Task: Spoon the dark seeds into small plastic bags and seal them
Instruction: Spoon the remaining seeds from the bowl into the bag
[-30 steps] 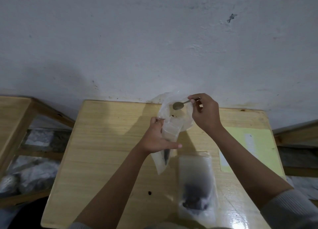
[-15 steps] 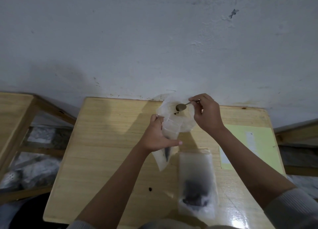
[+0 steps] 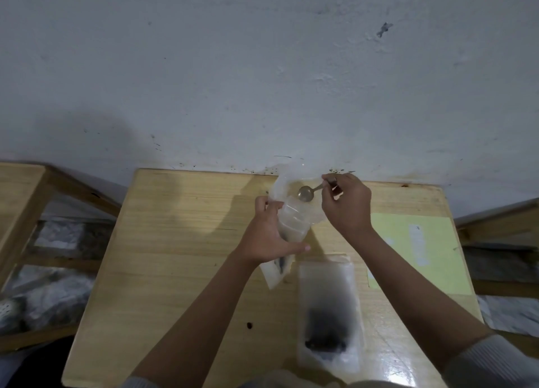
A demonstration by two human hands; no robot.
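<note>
My left hand (image 3: pixel 269 236) grips a small clear plastic bag (image 3: pixel 291 221) around its middle and holds it upright above the wooden table (image 3: pixel 175 242). Some dark seeds show in the bag's bottom end, below my fist. My right hand (image 3: pixel 345 208) pinches the handle of a small metal spoon (image 3: pixel 305 193). The spoon's bowl sits at the bag's open mouth and looks empty. A larger clear bag (image 3: pixel 328 309) with a pile of dark seeds in its near end lies flat on the table between my forearms.
A pale yellow sheet (image 3: pixel 420 250) lies on the table at the right. One dark seed (image 3: pixel 249 325) lies loose on the wood near the front. A grey wall stands right behind the table. Wooden furniture frames flank it on both sides.
The spoon's bowl has tipped at the bag's mouth and the few seeds seen falling from it are gone. Both hands have barely moved.
</note>
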